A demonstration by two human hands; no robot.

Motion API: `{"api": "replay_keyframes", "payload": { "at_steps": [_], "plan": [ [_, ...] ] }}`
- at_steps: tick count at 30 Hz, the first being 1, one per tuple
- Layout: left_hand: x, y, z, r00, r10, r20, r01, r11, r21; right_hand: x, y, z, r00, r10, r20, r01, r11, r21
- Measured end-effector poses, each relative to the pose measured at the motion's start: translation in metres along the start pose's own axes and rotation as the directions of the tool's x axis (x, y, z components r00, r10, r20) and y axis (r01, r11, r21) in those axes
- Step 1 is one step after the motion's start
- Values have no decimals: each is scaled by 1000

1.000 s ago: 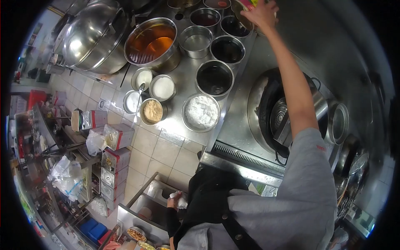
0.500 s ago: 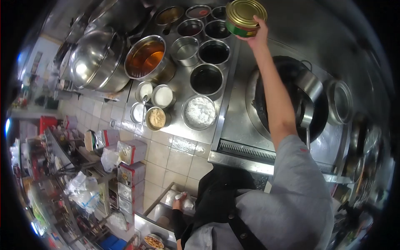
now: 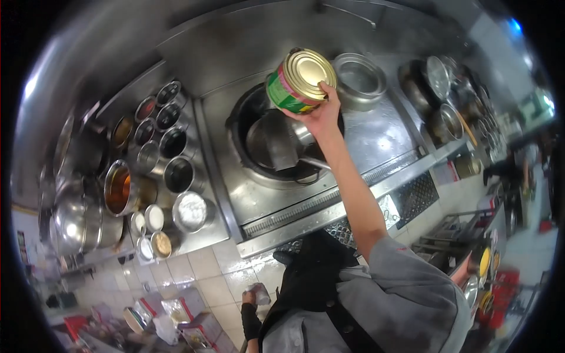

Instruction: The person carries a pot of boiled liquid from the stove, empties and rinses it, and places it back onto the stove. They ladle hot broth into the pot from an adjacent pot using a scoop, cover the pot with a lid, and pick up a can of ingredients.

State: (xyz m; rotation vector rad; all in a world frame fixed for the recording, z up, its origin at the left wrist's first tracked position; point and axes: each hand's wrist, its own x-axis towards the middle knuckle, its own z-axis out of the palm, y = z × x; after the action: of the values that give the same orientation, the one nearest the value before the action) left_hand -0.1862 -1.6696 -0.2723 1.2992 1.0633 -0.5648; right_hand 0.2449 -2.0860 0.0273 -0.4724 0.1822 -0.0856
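Note:
My right hand is closed on a large tin can with a gold lid and a green and pink label, tilted above the stove. Below the can sits a dark wok, with a steel ladle-like vessel in it, its handle toward me. Down by my side, my left hand is closed around a crumpled whitish cloth. Beyond the wok's right side, a round steel pot stands on the stove top.
Several steel pots of dark liquid, a pot of amber liquid and a bowl of white powder stand left. A stove edge runs before me. Pans and a strainer are at right; at lower right, a hand shows near yellow containers.
The view has swung right. My right hand has carried the tin can from beside the seasoning pots to above the wok. My left hand still holds the cloth low at my side.

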Motion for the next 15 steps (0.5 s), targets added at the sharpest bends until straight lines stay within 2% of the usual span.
{"api": "replay_keyframes", "payload": {
  "at_steps": [2,3,4,6,7,12,15],
  "plan": [
    [-5,-8,13,995,-43,90,17,962,274,15,-51,-37,995,-49,-85,45,997,-56],
    [34,-55,-6,896,203,395,-425,647,633,24,-77,-57,996,-58,-71,52,995,-89],
    [70,-98,-21,651,416,635,-719,69,691,34,-101,-73,980,-118,-163,98,987,-127],
    [6,-68,26,737,240,632,-640,-57,767,60,-152,-111,968,-129,-215,100,985,-142],
    [43,-111,18,794,255,552,-591,106,800,77,-175,-133,962,-143,-232,111,983,-146],
    [29,-124,62,776,310,550,-618,195,762,188,-268,-231,915,-158,-370,107,982,-155],
    [14,-102,97,763,316,564,-582,-44,812,239,-290,-280,923,-113,-367,62,987,-148]
  ]
}}
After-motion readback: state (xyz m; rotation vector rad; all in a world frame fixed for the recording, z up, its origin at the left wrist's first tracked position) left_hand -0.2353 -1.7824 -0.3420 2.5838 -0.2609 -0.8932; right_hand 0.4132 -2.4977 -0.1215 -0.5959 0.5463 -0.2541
